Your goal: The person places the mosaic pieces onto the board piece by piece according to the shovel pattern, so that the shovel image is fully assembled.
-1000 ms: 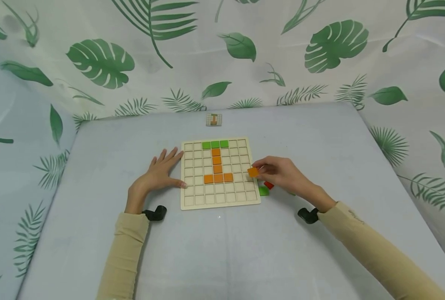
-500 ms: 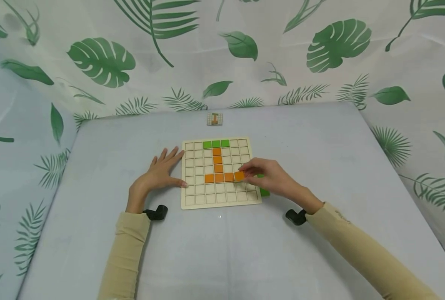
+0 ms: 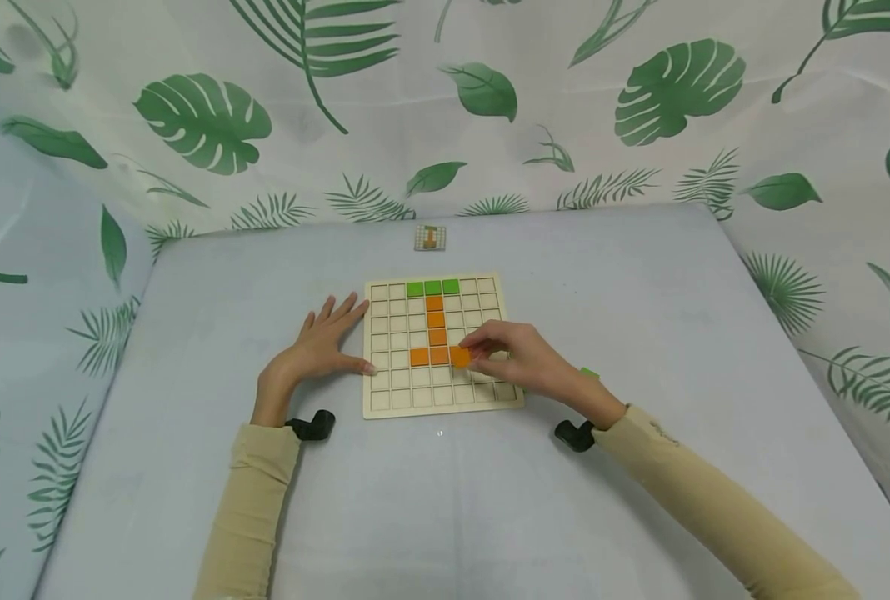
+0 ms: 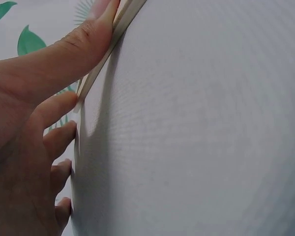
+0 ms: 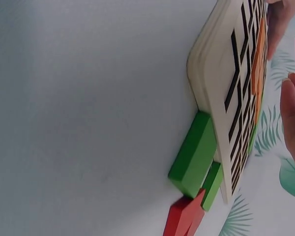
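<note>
A pale wooden board [image 3: 402,400] with a square grid lies on the table. Green tiles [image 3: 433,287] fill part of its top row, and orange tiles [image 3: 436,320] run down from them to a short orange row. My right hand [image 3: 523,354] pinches a single orange tile [image 3: 460,357] between thumb and fingers, over the right end of that row. Its own cell is hidden beneath it. My left hand [image 3: 317,346] rests spread at the board's left edge; in the left wrist view its thumb [image 4: 78,44] lies against the rim.
Beside the board's right edge lie green blocks [image 5: 194,155] and red blocks [image 5: 184,216], mostly hidden by the right hand in the head view. Another green piece [image 3: 589,372] shows behind the right wrist. A small patterned card [image 3: 430,237] lies beyond the board.
My right hand has carried the orange tile leftward from the board's right edge to the lower orange row. The left hand stays where it was.
</note>
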The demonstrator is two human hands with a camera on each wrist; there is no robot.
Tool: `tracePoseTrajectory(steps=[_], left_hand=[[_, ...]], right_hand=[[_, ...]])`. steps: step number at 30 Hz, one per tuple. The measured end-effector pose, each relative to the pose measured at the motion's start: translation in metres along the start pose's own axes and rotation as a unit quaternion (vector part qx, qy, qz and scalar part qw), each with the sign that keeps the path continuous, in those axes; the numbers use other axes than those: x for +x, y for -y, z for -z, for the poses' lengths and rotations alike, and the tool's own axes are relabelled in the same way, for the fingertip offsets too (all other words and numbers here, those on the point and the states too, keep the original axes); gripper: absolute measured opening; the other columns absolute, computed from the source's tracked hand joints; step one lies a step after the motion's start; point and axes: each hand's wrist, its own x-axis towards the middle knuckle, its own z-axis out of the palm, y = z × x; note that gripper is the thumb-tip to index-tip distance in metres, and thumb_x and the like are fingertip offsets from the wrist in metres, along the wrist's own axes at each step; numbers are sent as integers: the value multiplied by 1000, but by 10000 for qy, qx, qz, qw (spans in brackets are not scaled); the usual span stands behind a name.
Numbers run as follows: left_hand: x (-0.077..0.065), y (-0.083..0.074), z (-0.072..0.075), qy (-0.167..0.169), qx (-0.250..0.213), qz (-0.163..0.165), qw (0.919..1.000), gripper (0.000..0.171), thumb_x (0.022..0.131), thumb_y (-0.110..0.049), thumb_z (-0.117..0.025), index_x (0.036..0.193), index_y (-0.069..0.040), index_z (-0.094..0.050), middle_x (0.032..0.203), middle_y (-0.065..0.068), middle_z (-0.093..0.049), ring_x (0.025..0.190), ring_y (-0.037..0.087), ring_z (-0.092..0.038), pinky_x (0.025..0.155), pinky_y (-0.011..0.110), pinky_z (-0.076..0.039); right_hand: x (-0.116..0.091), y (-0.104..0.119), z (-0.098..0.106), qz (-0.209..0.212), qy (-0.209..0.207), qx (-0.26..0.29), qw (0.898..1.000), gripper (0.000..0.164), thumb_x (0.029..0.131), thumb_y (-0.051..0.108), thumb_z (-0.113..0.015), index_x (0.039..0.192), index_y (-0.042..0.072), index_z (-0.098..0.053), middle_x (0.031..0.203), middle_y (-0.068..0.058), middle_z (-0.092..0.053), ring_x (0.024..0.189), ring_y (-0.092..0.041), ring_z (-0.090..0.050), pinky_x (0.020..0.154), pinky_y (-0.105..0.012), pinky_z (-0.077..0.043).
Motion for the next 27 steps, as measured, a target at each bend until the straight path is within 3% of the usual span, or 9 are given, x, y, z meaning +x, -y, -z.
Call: tracePoseTrajectory(steps=[15,27], left_hand=[[0,2,-2,9,10,-35,10000,113,83,-43,-85,167,-14,-16,174,11,-2,159,38,13,127,61,10],[-2,1,0,5,21,-52,10000,112,83,-42,-84,166,-12,-16,174,12,-2,159,38,12,127,61,10]], right_hand=[[10,0,-19,-72,346,-214,9991,24,87,3,-80,110,-2,-74,103,-9,-75,89,-17,-67,84,-30,-60],[18,7,-30,-190,547,-1003,9933,26,86,9,-82,110,1,-75,100,-6,-74,86,-16,-64,80,-25,-57]])
